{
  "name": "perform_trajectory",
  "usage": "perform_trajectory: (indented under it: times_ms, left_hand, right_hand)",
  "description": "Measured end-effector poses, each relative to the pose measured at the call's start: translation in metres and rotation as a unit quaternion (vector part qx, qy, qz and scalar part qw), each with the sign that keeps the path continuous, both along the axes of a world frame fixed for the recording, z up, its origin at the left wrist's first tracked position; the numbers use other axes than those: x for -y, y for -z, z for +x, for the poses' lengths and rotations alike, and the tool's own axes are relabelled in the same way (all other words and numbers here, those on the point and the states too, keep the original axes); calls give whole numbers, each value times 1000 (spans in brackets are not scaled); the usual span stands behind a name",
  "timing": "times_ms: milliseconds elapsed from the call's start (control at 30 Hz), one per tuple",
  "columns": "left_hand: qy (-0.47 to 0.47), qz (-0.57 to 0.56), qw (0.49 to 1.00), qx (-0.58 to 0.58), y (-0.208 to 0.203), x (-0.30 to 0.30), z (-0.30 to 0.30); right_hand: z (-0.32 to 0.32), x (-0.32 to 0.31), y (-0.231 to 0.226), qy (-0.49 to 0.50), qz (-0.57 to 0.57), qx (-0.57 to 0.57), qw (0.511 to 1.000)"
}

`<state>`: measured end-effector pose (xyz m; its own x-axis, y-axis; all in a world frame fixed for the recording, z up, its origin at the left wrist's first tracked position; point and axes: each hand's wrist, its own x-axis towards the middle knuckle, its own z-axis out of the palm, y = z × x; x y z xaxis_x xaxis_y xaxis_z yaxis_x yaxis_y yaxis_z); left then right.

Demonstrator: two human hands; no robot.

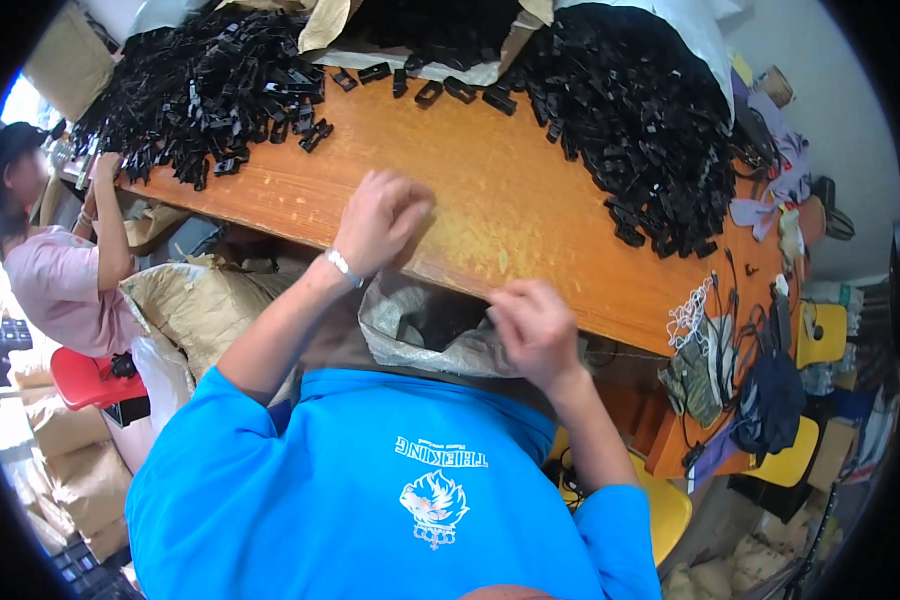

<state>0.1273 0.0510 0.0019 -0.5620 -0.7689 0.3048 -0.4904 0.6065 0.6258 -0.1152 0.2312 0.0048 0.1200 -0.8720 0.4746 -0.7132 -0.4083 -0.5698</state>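
My left hand (pixel 378 222) is over the table's near edge, its fingers curled and slightly blurred. What it may hold is hidden. My right hand (pixel 536 326) is closed just beside the table edge, above the right side of an open woven sack (pixel 450 356) in front of my body. Anything inside its fingers is out of sight. Dark contents show in the sack's mouth. Two large heaps of small black plastic clip-like parts, a left heap (pixel 230 85) and a right heap (pixel 635 120), lie on the wooden table (pixel 450 180).
Between the heaps lies an opened paper-lined sack (pixel 485 72) of black parts, with several loose pieces before it. At left, a person in pink (pixel 70 280) works beside a brown sack (pixel 205 300). Cables (pixel 720 320) and a dark bag (pixel 770 390) are at right.
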Motion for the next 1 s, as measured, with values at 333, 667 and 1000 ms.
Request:
perform_trajectory:
  times_ms: [333,667,1000]
  left_hand:
    - [-280,-181,936,116,26,171,-42]
    - [-205,-127,963,120,31,159,-96]
    - [-149,-157,974,65,31,86,-124]
  right_hand:
    - [-127,33,7,329,-19,-147,933]
    - [-132,37,20,329,13,-160,931]
    - [-125,29,17,305,-20,-106,946]
